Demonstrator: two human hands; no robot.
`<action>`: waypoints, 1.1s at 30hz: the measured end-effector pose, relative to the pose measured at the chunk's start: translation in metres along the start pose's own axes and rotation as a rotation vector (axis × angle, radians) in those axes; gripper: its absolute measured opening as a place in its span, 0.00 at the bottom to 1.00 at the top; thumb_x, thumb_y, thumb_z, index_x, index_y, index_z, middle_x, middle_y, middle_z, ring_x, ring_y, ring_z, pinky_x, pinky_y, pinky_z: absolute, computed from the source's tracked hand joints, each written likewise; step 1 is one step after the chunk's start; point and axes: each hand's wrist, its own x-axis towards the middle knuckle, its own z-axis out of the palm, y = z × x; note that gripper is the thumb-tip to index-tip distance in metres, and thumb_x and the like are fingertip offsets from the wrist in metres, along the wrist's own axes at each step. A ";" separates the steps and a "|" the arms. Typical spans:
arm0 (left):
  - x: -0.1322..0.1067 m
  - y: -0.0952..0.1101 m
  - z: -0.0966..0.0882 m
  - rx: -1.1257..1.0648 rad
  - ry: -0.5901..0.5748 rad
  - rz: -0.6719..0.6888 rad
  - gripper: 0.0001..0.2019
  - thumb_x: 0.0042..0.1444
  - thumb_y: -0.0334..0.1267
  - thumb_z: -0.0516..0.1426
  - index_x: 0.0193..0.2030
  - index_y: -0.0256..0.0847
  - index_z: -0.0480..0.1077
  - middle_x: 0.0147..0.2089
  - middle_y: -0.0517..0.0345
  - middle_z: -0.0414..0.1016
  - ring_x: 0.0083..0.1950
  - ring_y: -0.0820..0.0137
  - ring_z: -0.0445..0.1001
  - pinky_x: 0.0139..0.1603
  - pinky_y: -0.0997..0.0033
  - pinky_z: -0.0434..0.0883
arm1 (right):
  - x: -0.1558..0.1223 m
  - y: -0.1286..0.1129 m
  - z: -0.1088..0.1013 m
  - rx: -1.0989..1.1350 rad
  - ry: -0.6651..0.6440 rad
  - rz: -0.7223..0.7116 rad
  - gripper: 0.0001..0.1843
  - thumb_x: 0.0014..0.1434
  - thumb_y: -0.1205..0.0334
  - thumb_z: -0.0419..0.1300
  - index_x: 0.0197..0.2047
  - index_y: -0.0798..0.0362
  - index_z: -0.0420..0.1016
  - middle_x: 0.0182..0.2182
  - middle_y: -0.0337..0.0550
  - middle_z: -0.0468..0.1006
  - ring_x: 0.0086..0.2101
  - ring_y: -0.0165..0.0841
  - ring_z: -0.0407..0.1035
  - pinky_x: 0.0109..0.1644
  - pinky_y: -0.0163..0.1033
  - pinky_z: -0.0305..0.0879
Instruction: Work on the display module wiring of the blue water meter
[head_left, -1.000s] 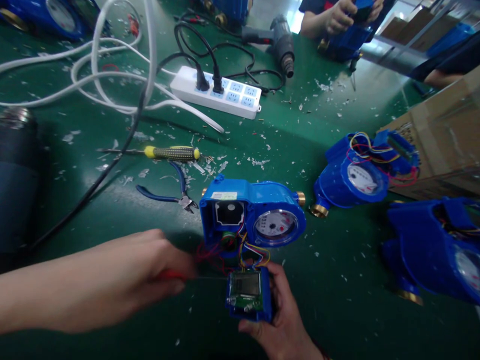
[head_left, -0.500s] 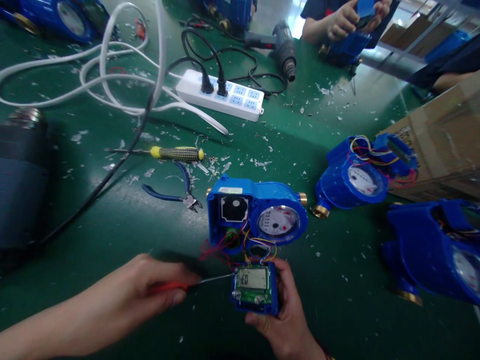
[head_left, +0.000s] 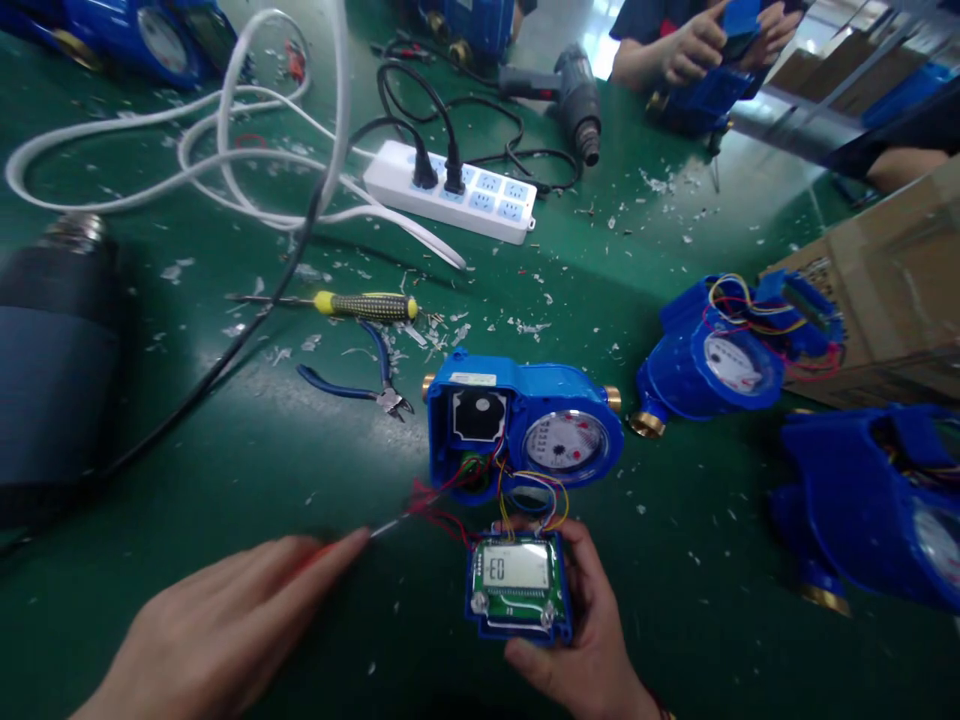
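A blue water meter (head_left: 525, 425) lies open on the green table (head_left: 300, 450), its dial facing up. Coloured wires (head_left: 525, 495) run from it to a blue display module (head_left: 517, 585) with an LCD that reads "E0". My right hand (head_left: 592, 630) holds that module from the right and below. My left hand (head_left: 225, 625) grips a thin red-handled screwdriver (head_left: 390, 525) whose tip points at the red wires by the meter's open bay.
A yellow-and-black screwdriver (head_left: 360, 305) and blue cutters (head_left: 352, 380) lie left of the meter. A white power strip (head_left: 450, 190) with cables sits behind. Two more blue meters (head_left: 720, 360) (head_left: 870, 500) and a cardboard box (head_left: 892, 270) are at right. Another person's hands (head_left: 705, 45) work at the far edge.
My left hand pulled back toward me and the screwdriver tip swung up from the module's left edge to the red wires. The module turned to face me; its display now reads "E0".
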 end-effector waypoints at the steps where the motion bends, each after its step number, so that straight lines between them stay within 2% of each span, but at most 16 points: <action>1: -0.001 0.000 0.001 0.048 -0.019 -0.001 0.21 0.56 0.38 0.49 0.56 0.62 0.62 0.42 0.58 0.74 0.39 0.63 0.73 0.38 0.66 0.68 | 0.000 -0.001 0.000 -0.007 0.001 -0.008 0.33 0.45 0.63 0.70 0.51 0.45 0.59 0.48 0.47 0.71 0.44 0.40 0.70 0.44 0.41 0.71; 3: -0.003 -0.001 0.004 0.135 -0.022 0.004 0.21 0.57 0.37 0.48 0.57 0.60 0.62 0.46 0.55 0.73 0.43 0.59 0.71 0.43 0.60 0.67 | 0.000 -0.002 0.002 -0.020 -0.008 -0.015 0.33 0.44 0.60 0.70 0.51 0.45 0.59 0.48 0.47 0.71 0.43 0.40 0.71 0.43 0.41 0.71; 6: -0.003 0.007 0.007 0.136 0.113 0.033 0.20 0.56 0.36 0.51 0.55 0.57 0.65 0.49 0.53 0.70 0.47 0.57 0.68 0.49 0.55 0.64 | 0.001 -0.004 0.006 -0.044 -0.014 -0.035 0.34 0.44 0.58 0.70 0.51 0.46 0.59 0.48 0.48 0.71 0.43 0.41 0.71 0.43 0.42 0.72; 8: 0.000 0.022 0.007 0.011 0.203 0.024 0.18 0.56 0.34 0.53 0.53 0.55 0.66 0.50 0.55 0.70 0.50 0.61 0.68 0.51 0.60 0.63 | -0.001 -0.004 0.009 -0.072 -0.004 -0.048 0.33 0.44 0.58 0.70 0.51 0.46 0.59 0.48 0.48 0.71 0.44 0.42 0.71 0.43 0.42 0.72; 9: 0.003 0.032 0.007 -0.100 0.198 -0.010 0.17 0.56 0.34 0.53 0.51 0.55 0.66 0.49 0.58 0.70 0.49 0.64 0.68 0.50 0.65 0.64 | -0.001 -0.005 0.011 -0.088 0.008 -0.054 0.33 0.44 0.59 0.70 0.50 0.45 0.59 0.48 0.48 0.71 0.45 0.42 0.70 0.44 0.42 0.72; 10: 0.007 0.042 0.006 -0.236 0.148 -0.065 0.14 0.57 0.35 0.52 0.50 0.54 0.66 0.47 0.60 0.71 0.48 0.67 0.69 0.48 0.70 0.65 | -0.002 -0.005 0.013 -0.105 0.023 -0.056 0.33 0.43 0.58 0.71 0.50 0.45 0.59 0.48 0.47 0.71 0.46 0.42 0.70 0.44 0.42 0.72; 12: 0.018 0.061 0.005 -0.535 -0.073 -0.205 0.10 0.58 0.40 0.51 0.46 0.51 0.66 0.43 0.62 0.72 0.44 0.70 0.70 0.43 0.75 0.67 | -0.005 -0.006 0.016 -0.136 0.053 -0.061 0.33 0.43 0.58 0.71 0.49 0.45 0.60 0.49 0.46 0.70 0.46 0.41 0.69 0.45 0.42 0.71; 14: 0.031 0.074 0.004 -0.787 -0.290 -0.330 0.10 0.58 0.45 0.50 0.44 0.47 0.66 0.40 0.61 0.72 0.40 0.70 0.70 0.39 0.75 0.67 | -0.007 -0.006 0.019 -0.158 0.071 -0.078 0.33 0.43 0.59 0.71 0.49 0.45 0.60 0.49 0.47 0.70 0.46 0.41 0.69 0.46 0.41 0.71; 16: 0.045 0.081 0.005 -0.966 -0.378 -0.388 0.13 0.58 0.47 0.51 0.43 0.43 0.67 0.36 0.59 0.72 0.37 0.70 0.69 0.36 0.74 0.67 | -0.008 -0.005 0.020 -0.170 0.073 -0.095 0.33 0.43 0.60 0.71 0.50 0.46 0.60 0.49 0.47 0.71 0.47 0.41 0.69 0.46 0.41 0.71; 18: 0.057 0.085 0.008 -1.071 -0.379 -0.396 0.14 0.57 0.47 0.52 0.40 0.39 0.68 0.33 0.59 0.71 0.33 0.72 0.67 0.32 0.75 0.65 | -0.009 -0.003 0.020 -0.191 0.067 -0.111 0.33 0.43 0.62 0.71 0.50 0.45 0.60 0.49 0.45 0.71 0.47 0.39 0.69 0.48 0.39 0.70; 21: 0.070 0.089 0.013 -1.117 -0.387 -0.408 0.13 0.55 0.46 0.53 0.36 0.37 0.68 0.30 0.59 0.70 0.28 0.74 0.66 0.27 0.76 0.63 | -0.009 0.002 0.019 -0.255 0.065 -0.138 0.33 0.45 0.64 0.69 0.51 0.44 0.60 0.49 0.43 0.71 0.48 0.37 0.68 0.50 0.39 0.68; 29: 0.083 0.089 0.031 -1.029 -0.359 -0.463 0.06 0.50 0.36 0.51 0.27 0.37 0.66 0.20 0.65 0.65 0.19 0.77 0.63 0.18 0.79 0.58 | -0.006 0.018 0.003 -0.662 0.024 -0.329 0.33 0.47 0.70 0.66 0.54 0.45 0.58 0.48 0.43 0.71 0.46 0.37 0.68 0.49 0.39 0.67; 33: 0.085 0.083 0.034 -1.023 -0.365 -0.457 0.04 0.46 0.32 0.50 0.24 0.38 0.63 0.16 0.67 0.64 0.17 0.77 0.63 0.17 0.80 0.59 | -0.003 0.020 0.005 -0.699 0.059 -0.333 0.34 0.46 0.69 0.67 0.54 0.47 0.58 0.49 0.46 0.70 0.48 0.39 0.66 0.52 0.40 0.65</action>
